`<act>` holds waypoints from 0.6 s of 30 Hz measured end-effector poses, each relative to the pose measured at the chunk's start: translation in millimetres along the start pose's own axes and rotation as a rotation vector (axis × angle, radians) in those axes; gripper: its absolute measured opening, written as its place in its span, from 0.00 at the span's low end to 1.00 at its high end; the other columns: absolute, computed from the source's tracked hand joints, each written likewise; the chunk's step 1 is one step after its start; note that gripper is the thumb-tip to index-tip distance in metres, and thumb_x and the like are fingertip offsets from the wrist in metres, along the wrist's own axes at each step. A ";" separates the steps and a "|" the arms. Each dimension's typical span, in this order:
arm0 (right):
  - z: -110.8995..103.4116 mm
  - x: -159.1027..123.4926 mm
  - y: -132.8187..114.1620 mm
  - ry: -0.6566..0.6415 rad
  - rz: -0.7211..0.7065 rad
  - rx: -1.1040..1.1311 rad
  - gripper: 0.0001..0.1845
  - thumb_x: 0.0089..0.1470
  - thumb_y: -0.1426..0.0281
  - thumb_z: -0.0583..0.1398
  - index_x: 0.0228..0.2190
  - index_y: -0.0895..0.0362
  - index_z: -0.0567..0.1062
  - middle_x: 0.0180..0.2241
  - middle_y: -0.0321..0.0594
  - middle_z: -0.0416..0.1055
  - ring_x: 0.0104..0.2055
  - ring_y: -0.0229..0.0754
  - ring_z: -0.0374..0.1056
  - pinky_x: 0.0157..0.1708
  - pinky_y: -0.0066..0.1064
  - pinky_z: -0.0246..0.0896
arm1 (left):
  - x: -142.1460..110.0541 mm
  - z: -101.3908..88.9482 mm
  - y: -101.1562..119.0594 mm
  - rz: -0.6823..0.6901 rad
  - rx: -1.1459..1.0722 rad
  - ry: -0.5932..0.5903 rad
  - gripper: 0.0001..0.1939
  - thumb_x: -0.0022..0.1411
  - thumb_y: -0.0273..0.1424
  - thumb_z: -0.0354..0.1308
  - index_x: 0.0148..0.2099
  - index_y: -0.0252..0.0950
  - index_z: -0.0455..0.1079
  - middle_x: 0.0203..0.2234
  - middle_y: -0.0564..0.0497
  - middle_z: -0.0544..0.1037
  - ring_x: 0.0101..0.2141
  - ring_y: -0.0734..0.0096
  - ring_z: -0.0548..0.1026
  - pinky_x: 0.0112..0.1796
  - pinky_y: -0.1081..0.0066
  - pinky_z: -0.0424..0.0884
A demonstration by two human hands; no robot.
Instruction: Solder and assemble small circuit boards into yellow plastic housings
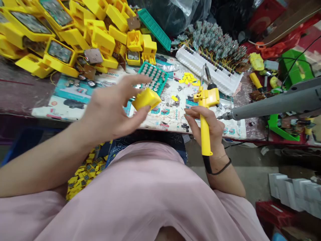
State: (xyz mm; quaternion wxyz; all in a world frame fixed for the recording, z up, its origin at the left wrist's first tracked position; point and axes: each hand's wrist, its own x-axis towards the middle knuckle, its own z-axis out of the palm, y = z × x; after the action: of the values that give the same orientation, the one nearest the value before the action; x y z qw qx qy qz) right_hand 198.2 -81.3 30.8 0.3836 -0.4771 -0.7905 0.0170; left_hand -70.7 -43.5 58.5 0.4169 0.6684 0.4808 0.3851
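Note:
My left hand (112, 108) is raised over the table's near edge and pinches a small yellow plastic housing (146, 98) between thumb and fingertips, the other fingers spread. My right hand (209, 129) is wrapped round the yellow handle of a soldering iron (207, 100), whose metal tip points up and away over the printed paper mat (173, 113). A teal tray of button cells (153, 77) lies just beyond the housing.
A heap of yellow housings (75, 33) fills the back left. A white rack with wired circuit boards (213, 72) sits at the back right. A grey tool (273, 103) reaches in from the right. Small yellow parts (82, 175) lie in a bin by my lap.

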 end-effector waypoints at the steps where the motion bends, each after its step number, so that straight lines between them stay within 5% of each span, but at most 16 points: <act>1: 0.6 -2.5 1.1 0.000 -0.010 -0.013 0.17 0.60 0.70 0.63 0.51 0.49 0.70 0.41 0.34 0.81 0.39 0.37 0.80 0.43 0.25 0.76 | -3.9 8.1 -4.7 0.033 0.113 0.002 0.25 0.57 0.34 0.66 0.58 0.44 0.74 0.45 0.48 0.80 0.47 0.56 0.75 0.54 0.57 0.66; 4: 5.3 -9.8 4.0 -0.029 -0.045 -0.035 0.15 0.60 0.70 0.64 0.48 0.51 0.71 0.39 0.35 0.82 0.37 0.37 0.80 0.40 0.25 0.75 | -13.6 39.2 -27.1 0.184 0.496 -0.172 0.18 0.63 0.34 0.57 0.55 0.43 0.77 0.45 0.43 0.83 0.50 0.50 0.76 0.48 0.55 0.69; 8: 14.6 -19.8 8.1 -0.070 -0.042 -0.002 0.16 0.59 0.68 0.65 0.48 0.53 0.71 0.42 0.39 0.81 0.38 0.37 0.80 0.41 0.25 0.75 | -28.5 64.4 -51.6 0.281 0.614 -0.265 0.18 0.69 0.33 0.51 0.57 0.44 0.75 0.57 0.44 0.77 0.54 0.50 0.75 0.44 0.57 0.67; 13: 30.1 -30.7 16.1 -0.094 -0.034 0.062 0.25 0.56 0.61 0.67 0.53 0.53 0.68 0.46 0.41 0.80 0.44 0.42 0.79 0.45 0.31 0.76 | -31.0 45.0 -39.5 0.415 0.699 -0.164 0.20 0.65 0.40 0.58 0.57 0.46 0.74 0.57 0.46 0.77 0.51 0.51 0.75 0.46 0.56 0.66; 18: 50.3 -30.1 11.8 -0.074 -0.010 0.051 0.33 0.55 0.53 0.66 0.55 0.53 0.64 0.51 0.48 0.77 0.48 0.48 0.77 0.49 0.41 0.73 | 19.6 27.5 -18.1 0.289 0.668 -0.081 0.11 0.64 0.37 0.56 0.39 0.40 0.79 0.39 0.46 0.81 0.45 0.55 0.73 0.54 0.52 0.62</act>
State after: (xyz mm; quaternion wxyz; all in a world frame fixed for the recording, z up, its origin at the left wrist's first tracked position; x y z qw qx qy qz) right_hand 183.1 -80.9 -27.0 0.3661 -0.4623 -0.8059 0.0531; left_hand -46.6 -26.3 34.2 0.1355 0.8433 0.4639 0.2352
